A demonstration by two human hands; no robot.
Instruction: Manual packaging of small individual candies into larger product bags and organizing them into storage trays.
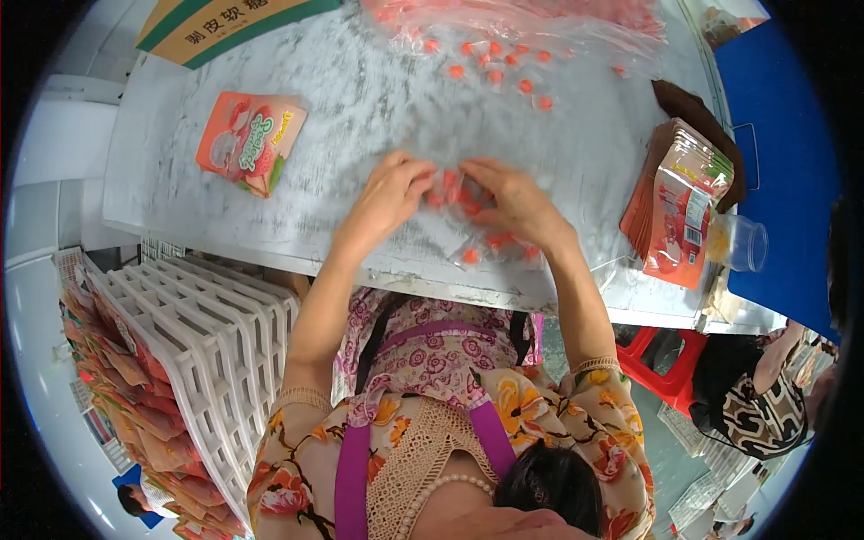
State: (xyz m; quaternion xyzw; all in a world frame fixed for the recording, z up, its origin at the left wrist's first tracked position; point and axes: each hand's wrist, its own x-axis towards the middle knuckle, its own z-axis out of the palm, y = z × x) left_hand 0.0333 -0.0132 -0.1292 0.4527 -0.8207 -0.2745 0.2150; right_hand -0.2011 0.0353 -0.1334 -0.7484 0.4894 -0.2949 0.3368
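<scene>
1. We see the left hand (389, 200) and the right hand (515, 205) resting palm-down on the table (360, 108), fingertips turned toward each other.
2. The fingers of both hands are bent and close together, gathered over a small cluster of wrapped orange-red candies (454, 191) lying between the two sets of fingertips. Whether any candy is actually pinched, we cannot tell.
3. Just below the right hand's fingers, toward the table's near edge, a few more such candies (493, 243) lie loose.
4. Beyond the fingers, well apart at the far side of the table, we see scattered candies (504, 67) spilling from a clear plastic bag (531, 22).
5. Far to the left of the left hand's fingers lies a single printed orange pouch (249, 141), flat on the table.
6. To the right of the right hand's fingers stands a stack of like pouches (677, 202), with a clear plastic cup (742, 243) just beside it.
7. Below the table, left of the arms, sits a white plastic crate (207, 333).
</scene>
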